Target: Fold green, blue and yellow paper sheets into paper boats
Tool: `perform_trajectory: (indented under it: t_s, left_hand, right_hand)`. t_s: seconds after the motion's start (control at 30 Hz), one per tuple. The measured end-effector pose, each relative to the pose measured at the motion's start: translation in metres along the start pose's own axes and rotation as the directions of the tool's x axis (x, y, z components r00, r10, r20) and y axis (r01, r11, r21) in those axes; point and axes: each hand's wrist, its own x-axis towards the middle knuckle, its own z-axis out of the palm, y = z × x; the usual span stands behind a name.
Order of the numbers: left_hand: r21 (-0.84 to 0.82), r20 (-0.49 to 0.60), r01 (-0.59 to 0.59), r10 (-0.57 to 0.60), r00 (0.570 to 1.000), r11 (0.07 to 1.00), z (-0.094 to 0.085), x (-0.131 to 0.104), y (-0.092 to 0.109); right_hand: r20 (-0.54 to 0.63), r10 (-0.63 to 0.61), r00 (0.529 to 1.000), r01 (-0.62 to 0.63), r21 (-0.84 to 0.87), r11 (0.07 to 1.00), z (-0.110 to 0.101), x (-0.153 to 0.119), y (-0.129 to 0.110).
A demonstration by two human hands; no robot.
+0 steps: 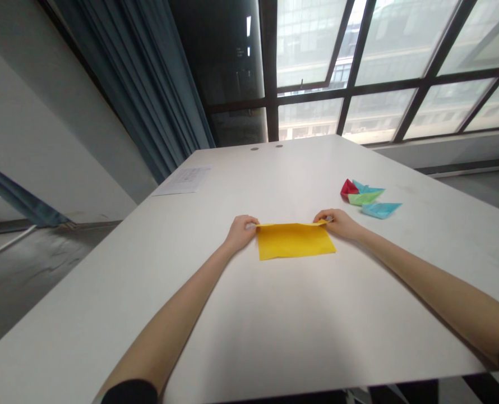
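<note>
A sheet of yellow paper (296, 242) lies in the middle of the white table, its far edge lifted and folded over in a narrow strip. My left hand (241, 231) pinches the far left corner between thumb and fingers. At the far right corner, my right hand (337, 222) grips the folded edge in the same way. The near part of the sheet hangs or rests flat toward me; whether it all touches the table I cannot tell.
Folded paper pieces stand beyond my right hand: a red one (347, 189), a green one (365, 197) and a blue one (382, 210), with more blue behind. A printed sheet (184, 181) lies at the table's far left. Windows (384, 50) and a curtain (148, 73) border the table (258, 314).
</note>
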Motion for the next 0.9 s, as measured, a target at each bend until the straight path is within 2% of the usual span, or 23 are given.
perform_trajectory:
  t_s: [0.1,0.3,0.43,0.53,0.67,0.73,0.9]
  left_hand:
    - [0.062,0.016,-0.015,0.014,1.0,0.998,0.0,0.0,-0.002]
    - [0.157,0.057,-0.038,0.03,0.998,0.987,-0.004,-0.003,0.0]
    - [0.217,0.069,-0.065,0.052,0.996,0.974,-0.003,-0.004,0.002]
    - [0.26,0.065,-0.035,0.018,0.998,0.965,-0.002,-0.003,0.006]
    - [0.323,0.051,0.002,-0.019,0.998,0.946,-0.001,-0.001,0.023]
    - [0.349,0.064,-0.039,0.018,0.998,0.936,0.001,-0.003,0.036]
    - [0.35,0.245,-0.162,0.076,0.966,0.923,0.015,-0.011,0.067]
  right_hand:
    - [0.016,-0.012,1.0,0.013,-0.065,0.998,-0.002,0.0,0.0]
    - [0.071,-0.177,0.982,0.186,-0.142,0.972,-0.008,0.002,0.004]
    - [0.109,-0.181,0.977,0.203,-0.241,0.949,-0.011,0.004,0.005]
    - [0.125,-0.184,0.975,0.219,-0.389,0.895,-0.013,0.005,-0.006]
    - [0.133,-0.153,0.979,0.2,-0.509,0.837,-0.008,0.003,-0.033]
    - [0.156,-0.161,0.975,0.219,-0.506,0.835,-0.001,0.0,-0.046]
    - [0.219,-0.212,0.952,0.292,-0.462,0.838,0.026,-0.009,-0.061]
